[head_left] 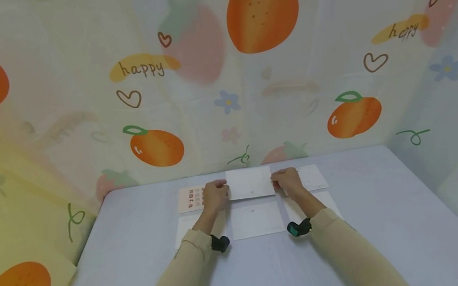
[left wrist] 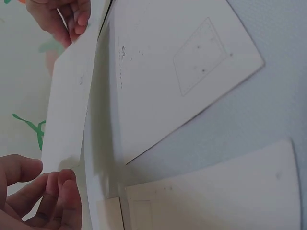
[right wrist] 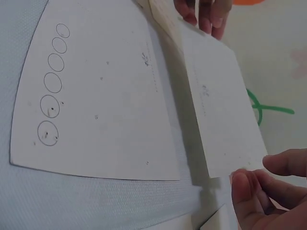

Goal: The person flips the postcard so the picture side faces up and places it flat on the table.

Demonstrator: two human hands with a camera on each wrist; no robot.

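Note:
Both hands hold a white postcard [head_left: 249, 183] up at the back middle, tilted, its lower edge above the table in the wrist views. My left hand [head_left: 216, 196] pinches its left edge between thumb and fingers; my right hand [head_left: 289, 182] pinches the right edge. In front of it lies another white postcard [head_left: 255, 219], with a row of small printed circles on its face [right wrist: 53, 82] and a stamp box outline. Beside my left hand lies a cream card [head_left: 187, 199] with dark and red lettering. By my right hand is a white card [head_left: 312, 177].
More white cards lie at the front left [head_left: 183, 229] and front right [head_left: 331, 202], partly under my forearms, making rows on the pale tablecloth [head_left: 255, 275]. A fruit-printed curtain [head_left: 271, 69] hangs behind the table's back edge.

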